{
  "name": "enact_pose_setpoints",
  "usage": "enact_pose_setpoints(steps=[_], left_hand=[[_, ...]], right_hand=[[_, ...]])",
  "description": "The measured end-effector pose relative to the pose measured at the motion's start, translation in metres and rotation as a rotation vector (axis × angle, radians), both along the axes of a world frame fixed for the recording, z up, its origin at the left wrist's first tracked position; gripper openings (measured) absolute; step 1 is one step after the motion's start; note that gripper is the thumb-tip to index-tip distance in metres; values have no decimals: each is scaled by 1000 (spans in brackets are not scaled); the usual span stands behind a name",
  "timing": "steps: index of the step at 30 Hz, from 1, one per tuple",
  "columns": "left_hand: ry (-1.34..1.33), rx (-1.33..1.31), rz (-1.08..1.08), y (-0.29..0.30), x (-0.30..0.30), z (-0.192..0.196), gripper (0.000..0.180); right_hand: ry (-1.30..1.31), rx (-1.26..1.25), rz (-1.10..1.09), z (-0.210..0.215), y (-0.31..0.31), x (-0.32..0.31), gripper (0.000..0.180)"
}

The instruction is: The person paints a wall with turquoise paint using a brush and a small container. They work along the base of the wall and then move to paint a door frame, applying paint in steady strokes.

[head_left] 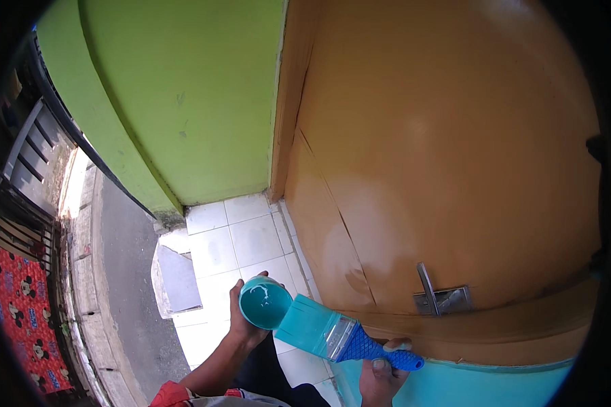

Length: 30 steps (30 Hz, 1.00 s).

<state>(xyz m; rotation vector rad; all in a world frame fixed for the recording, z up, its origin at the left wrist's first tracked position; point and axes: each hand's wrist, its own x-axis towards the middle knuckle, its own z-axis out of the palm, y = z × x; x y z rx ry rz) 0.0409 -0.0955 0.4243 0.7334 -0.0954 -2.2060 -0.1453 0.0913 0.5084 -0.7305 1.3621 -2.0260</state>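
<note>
While the left hand (246,319) wraps around a small turquoise cup (265,302) from below and behind, the cup tips slightly toward the viewer, so its round mouth and the pale turquoise paint inside show. The right hand (381,376) grips the blue textured handle of a wide paintbrush (332,334), fingers closed around it with the thumb on top. The brush lies nearly level, its clear ferrule in the middle and its bristles, loaded with turquoise paint, pointing left and touching the rim of the cup.

Both hands are low in the picture, in front of a large brown door (448,156) that fills the right side. A metal door handle (436,294) on a metal plate sits just above and to the right of the brush. Below the handle, the lower strip of the door (468,383) is already turquoise, and the right hand is just beside that strip.

Left of the door stands a bright green wall (190,95). Under the cup lies a white tiled floor (244,237), which drops at a step to a grey paved lane (125,271). Far left, a red patterned cloth (20,305) hangs near a dark metal railing (20,169).
</note>
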Motion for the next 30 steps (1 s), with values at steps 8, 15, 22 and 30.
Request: enact_pose_setpoints(steps=[8, 15, 22, 30], left_hand=[[-153, 28, 153, -70, 41, 100, 75], [-201, 28, 191, -157, 78, 132, 77], [-166, -74, 232, -207, 111, 159, 80], [-160, -56, 333, -247, 117, 184, 80]], right_hand=[[208, 97, 211, 159, -157, 31, 36], [400, 311, 445, 212, -285, 63, 33], [647, 412, 618, 249, -358, 101, 28], [891, 293, 799, 264, -423, 132, 28]])
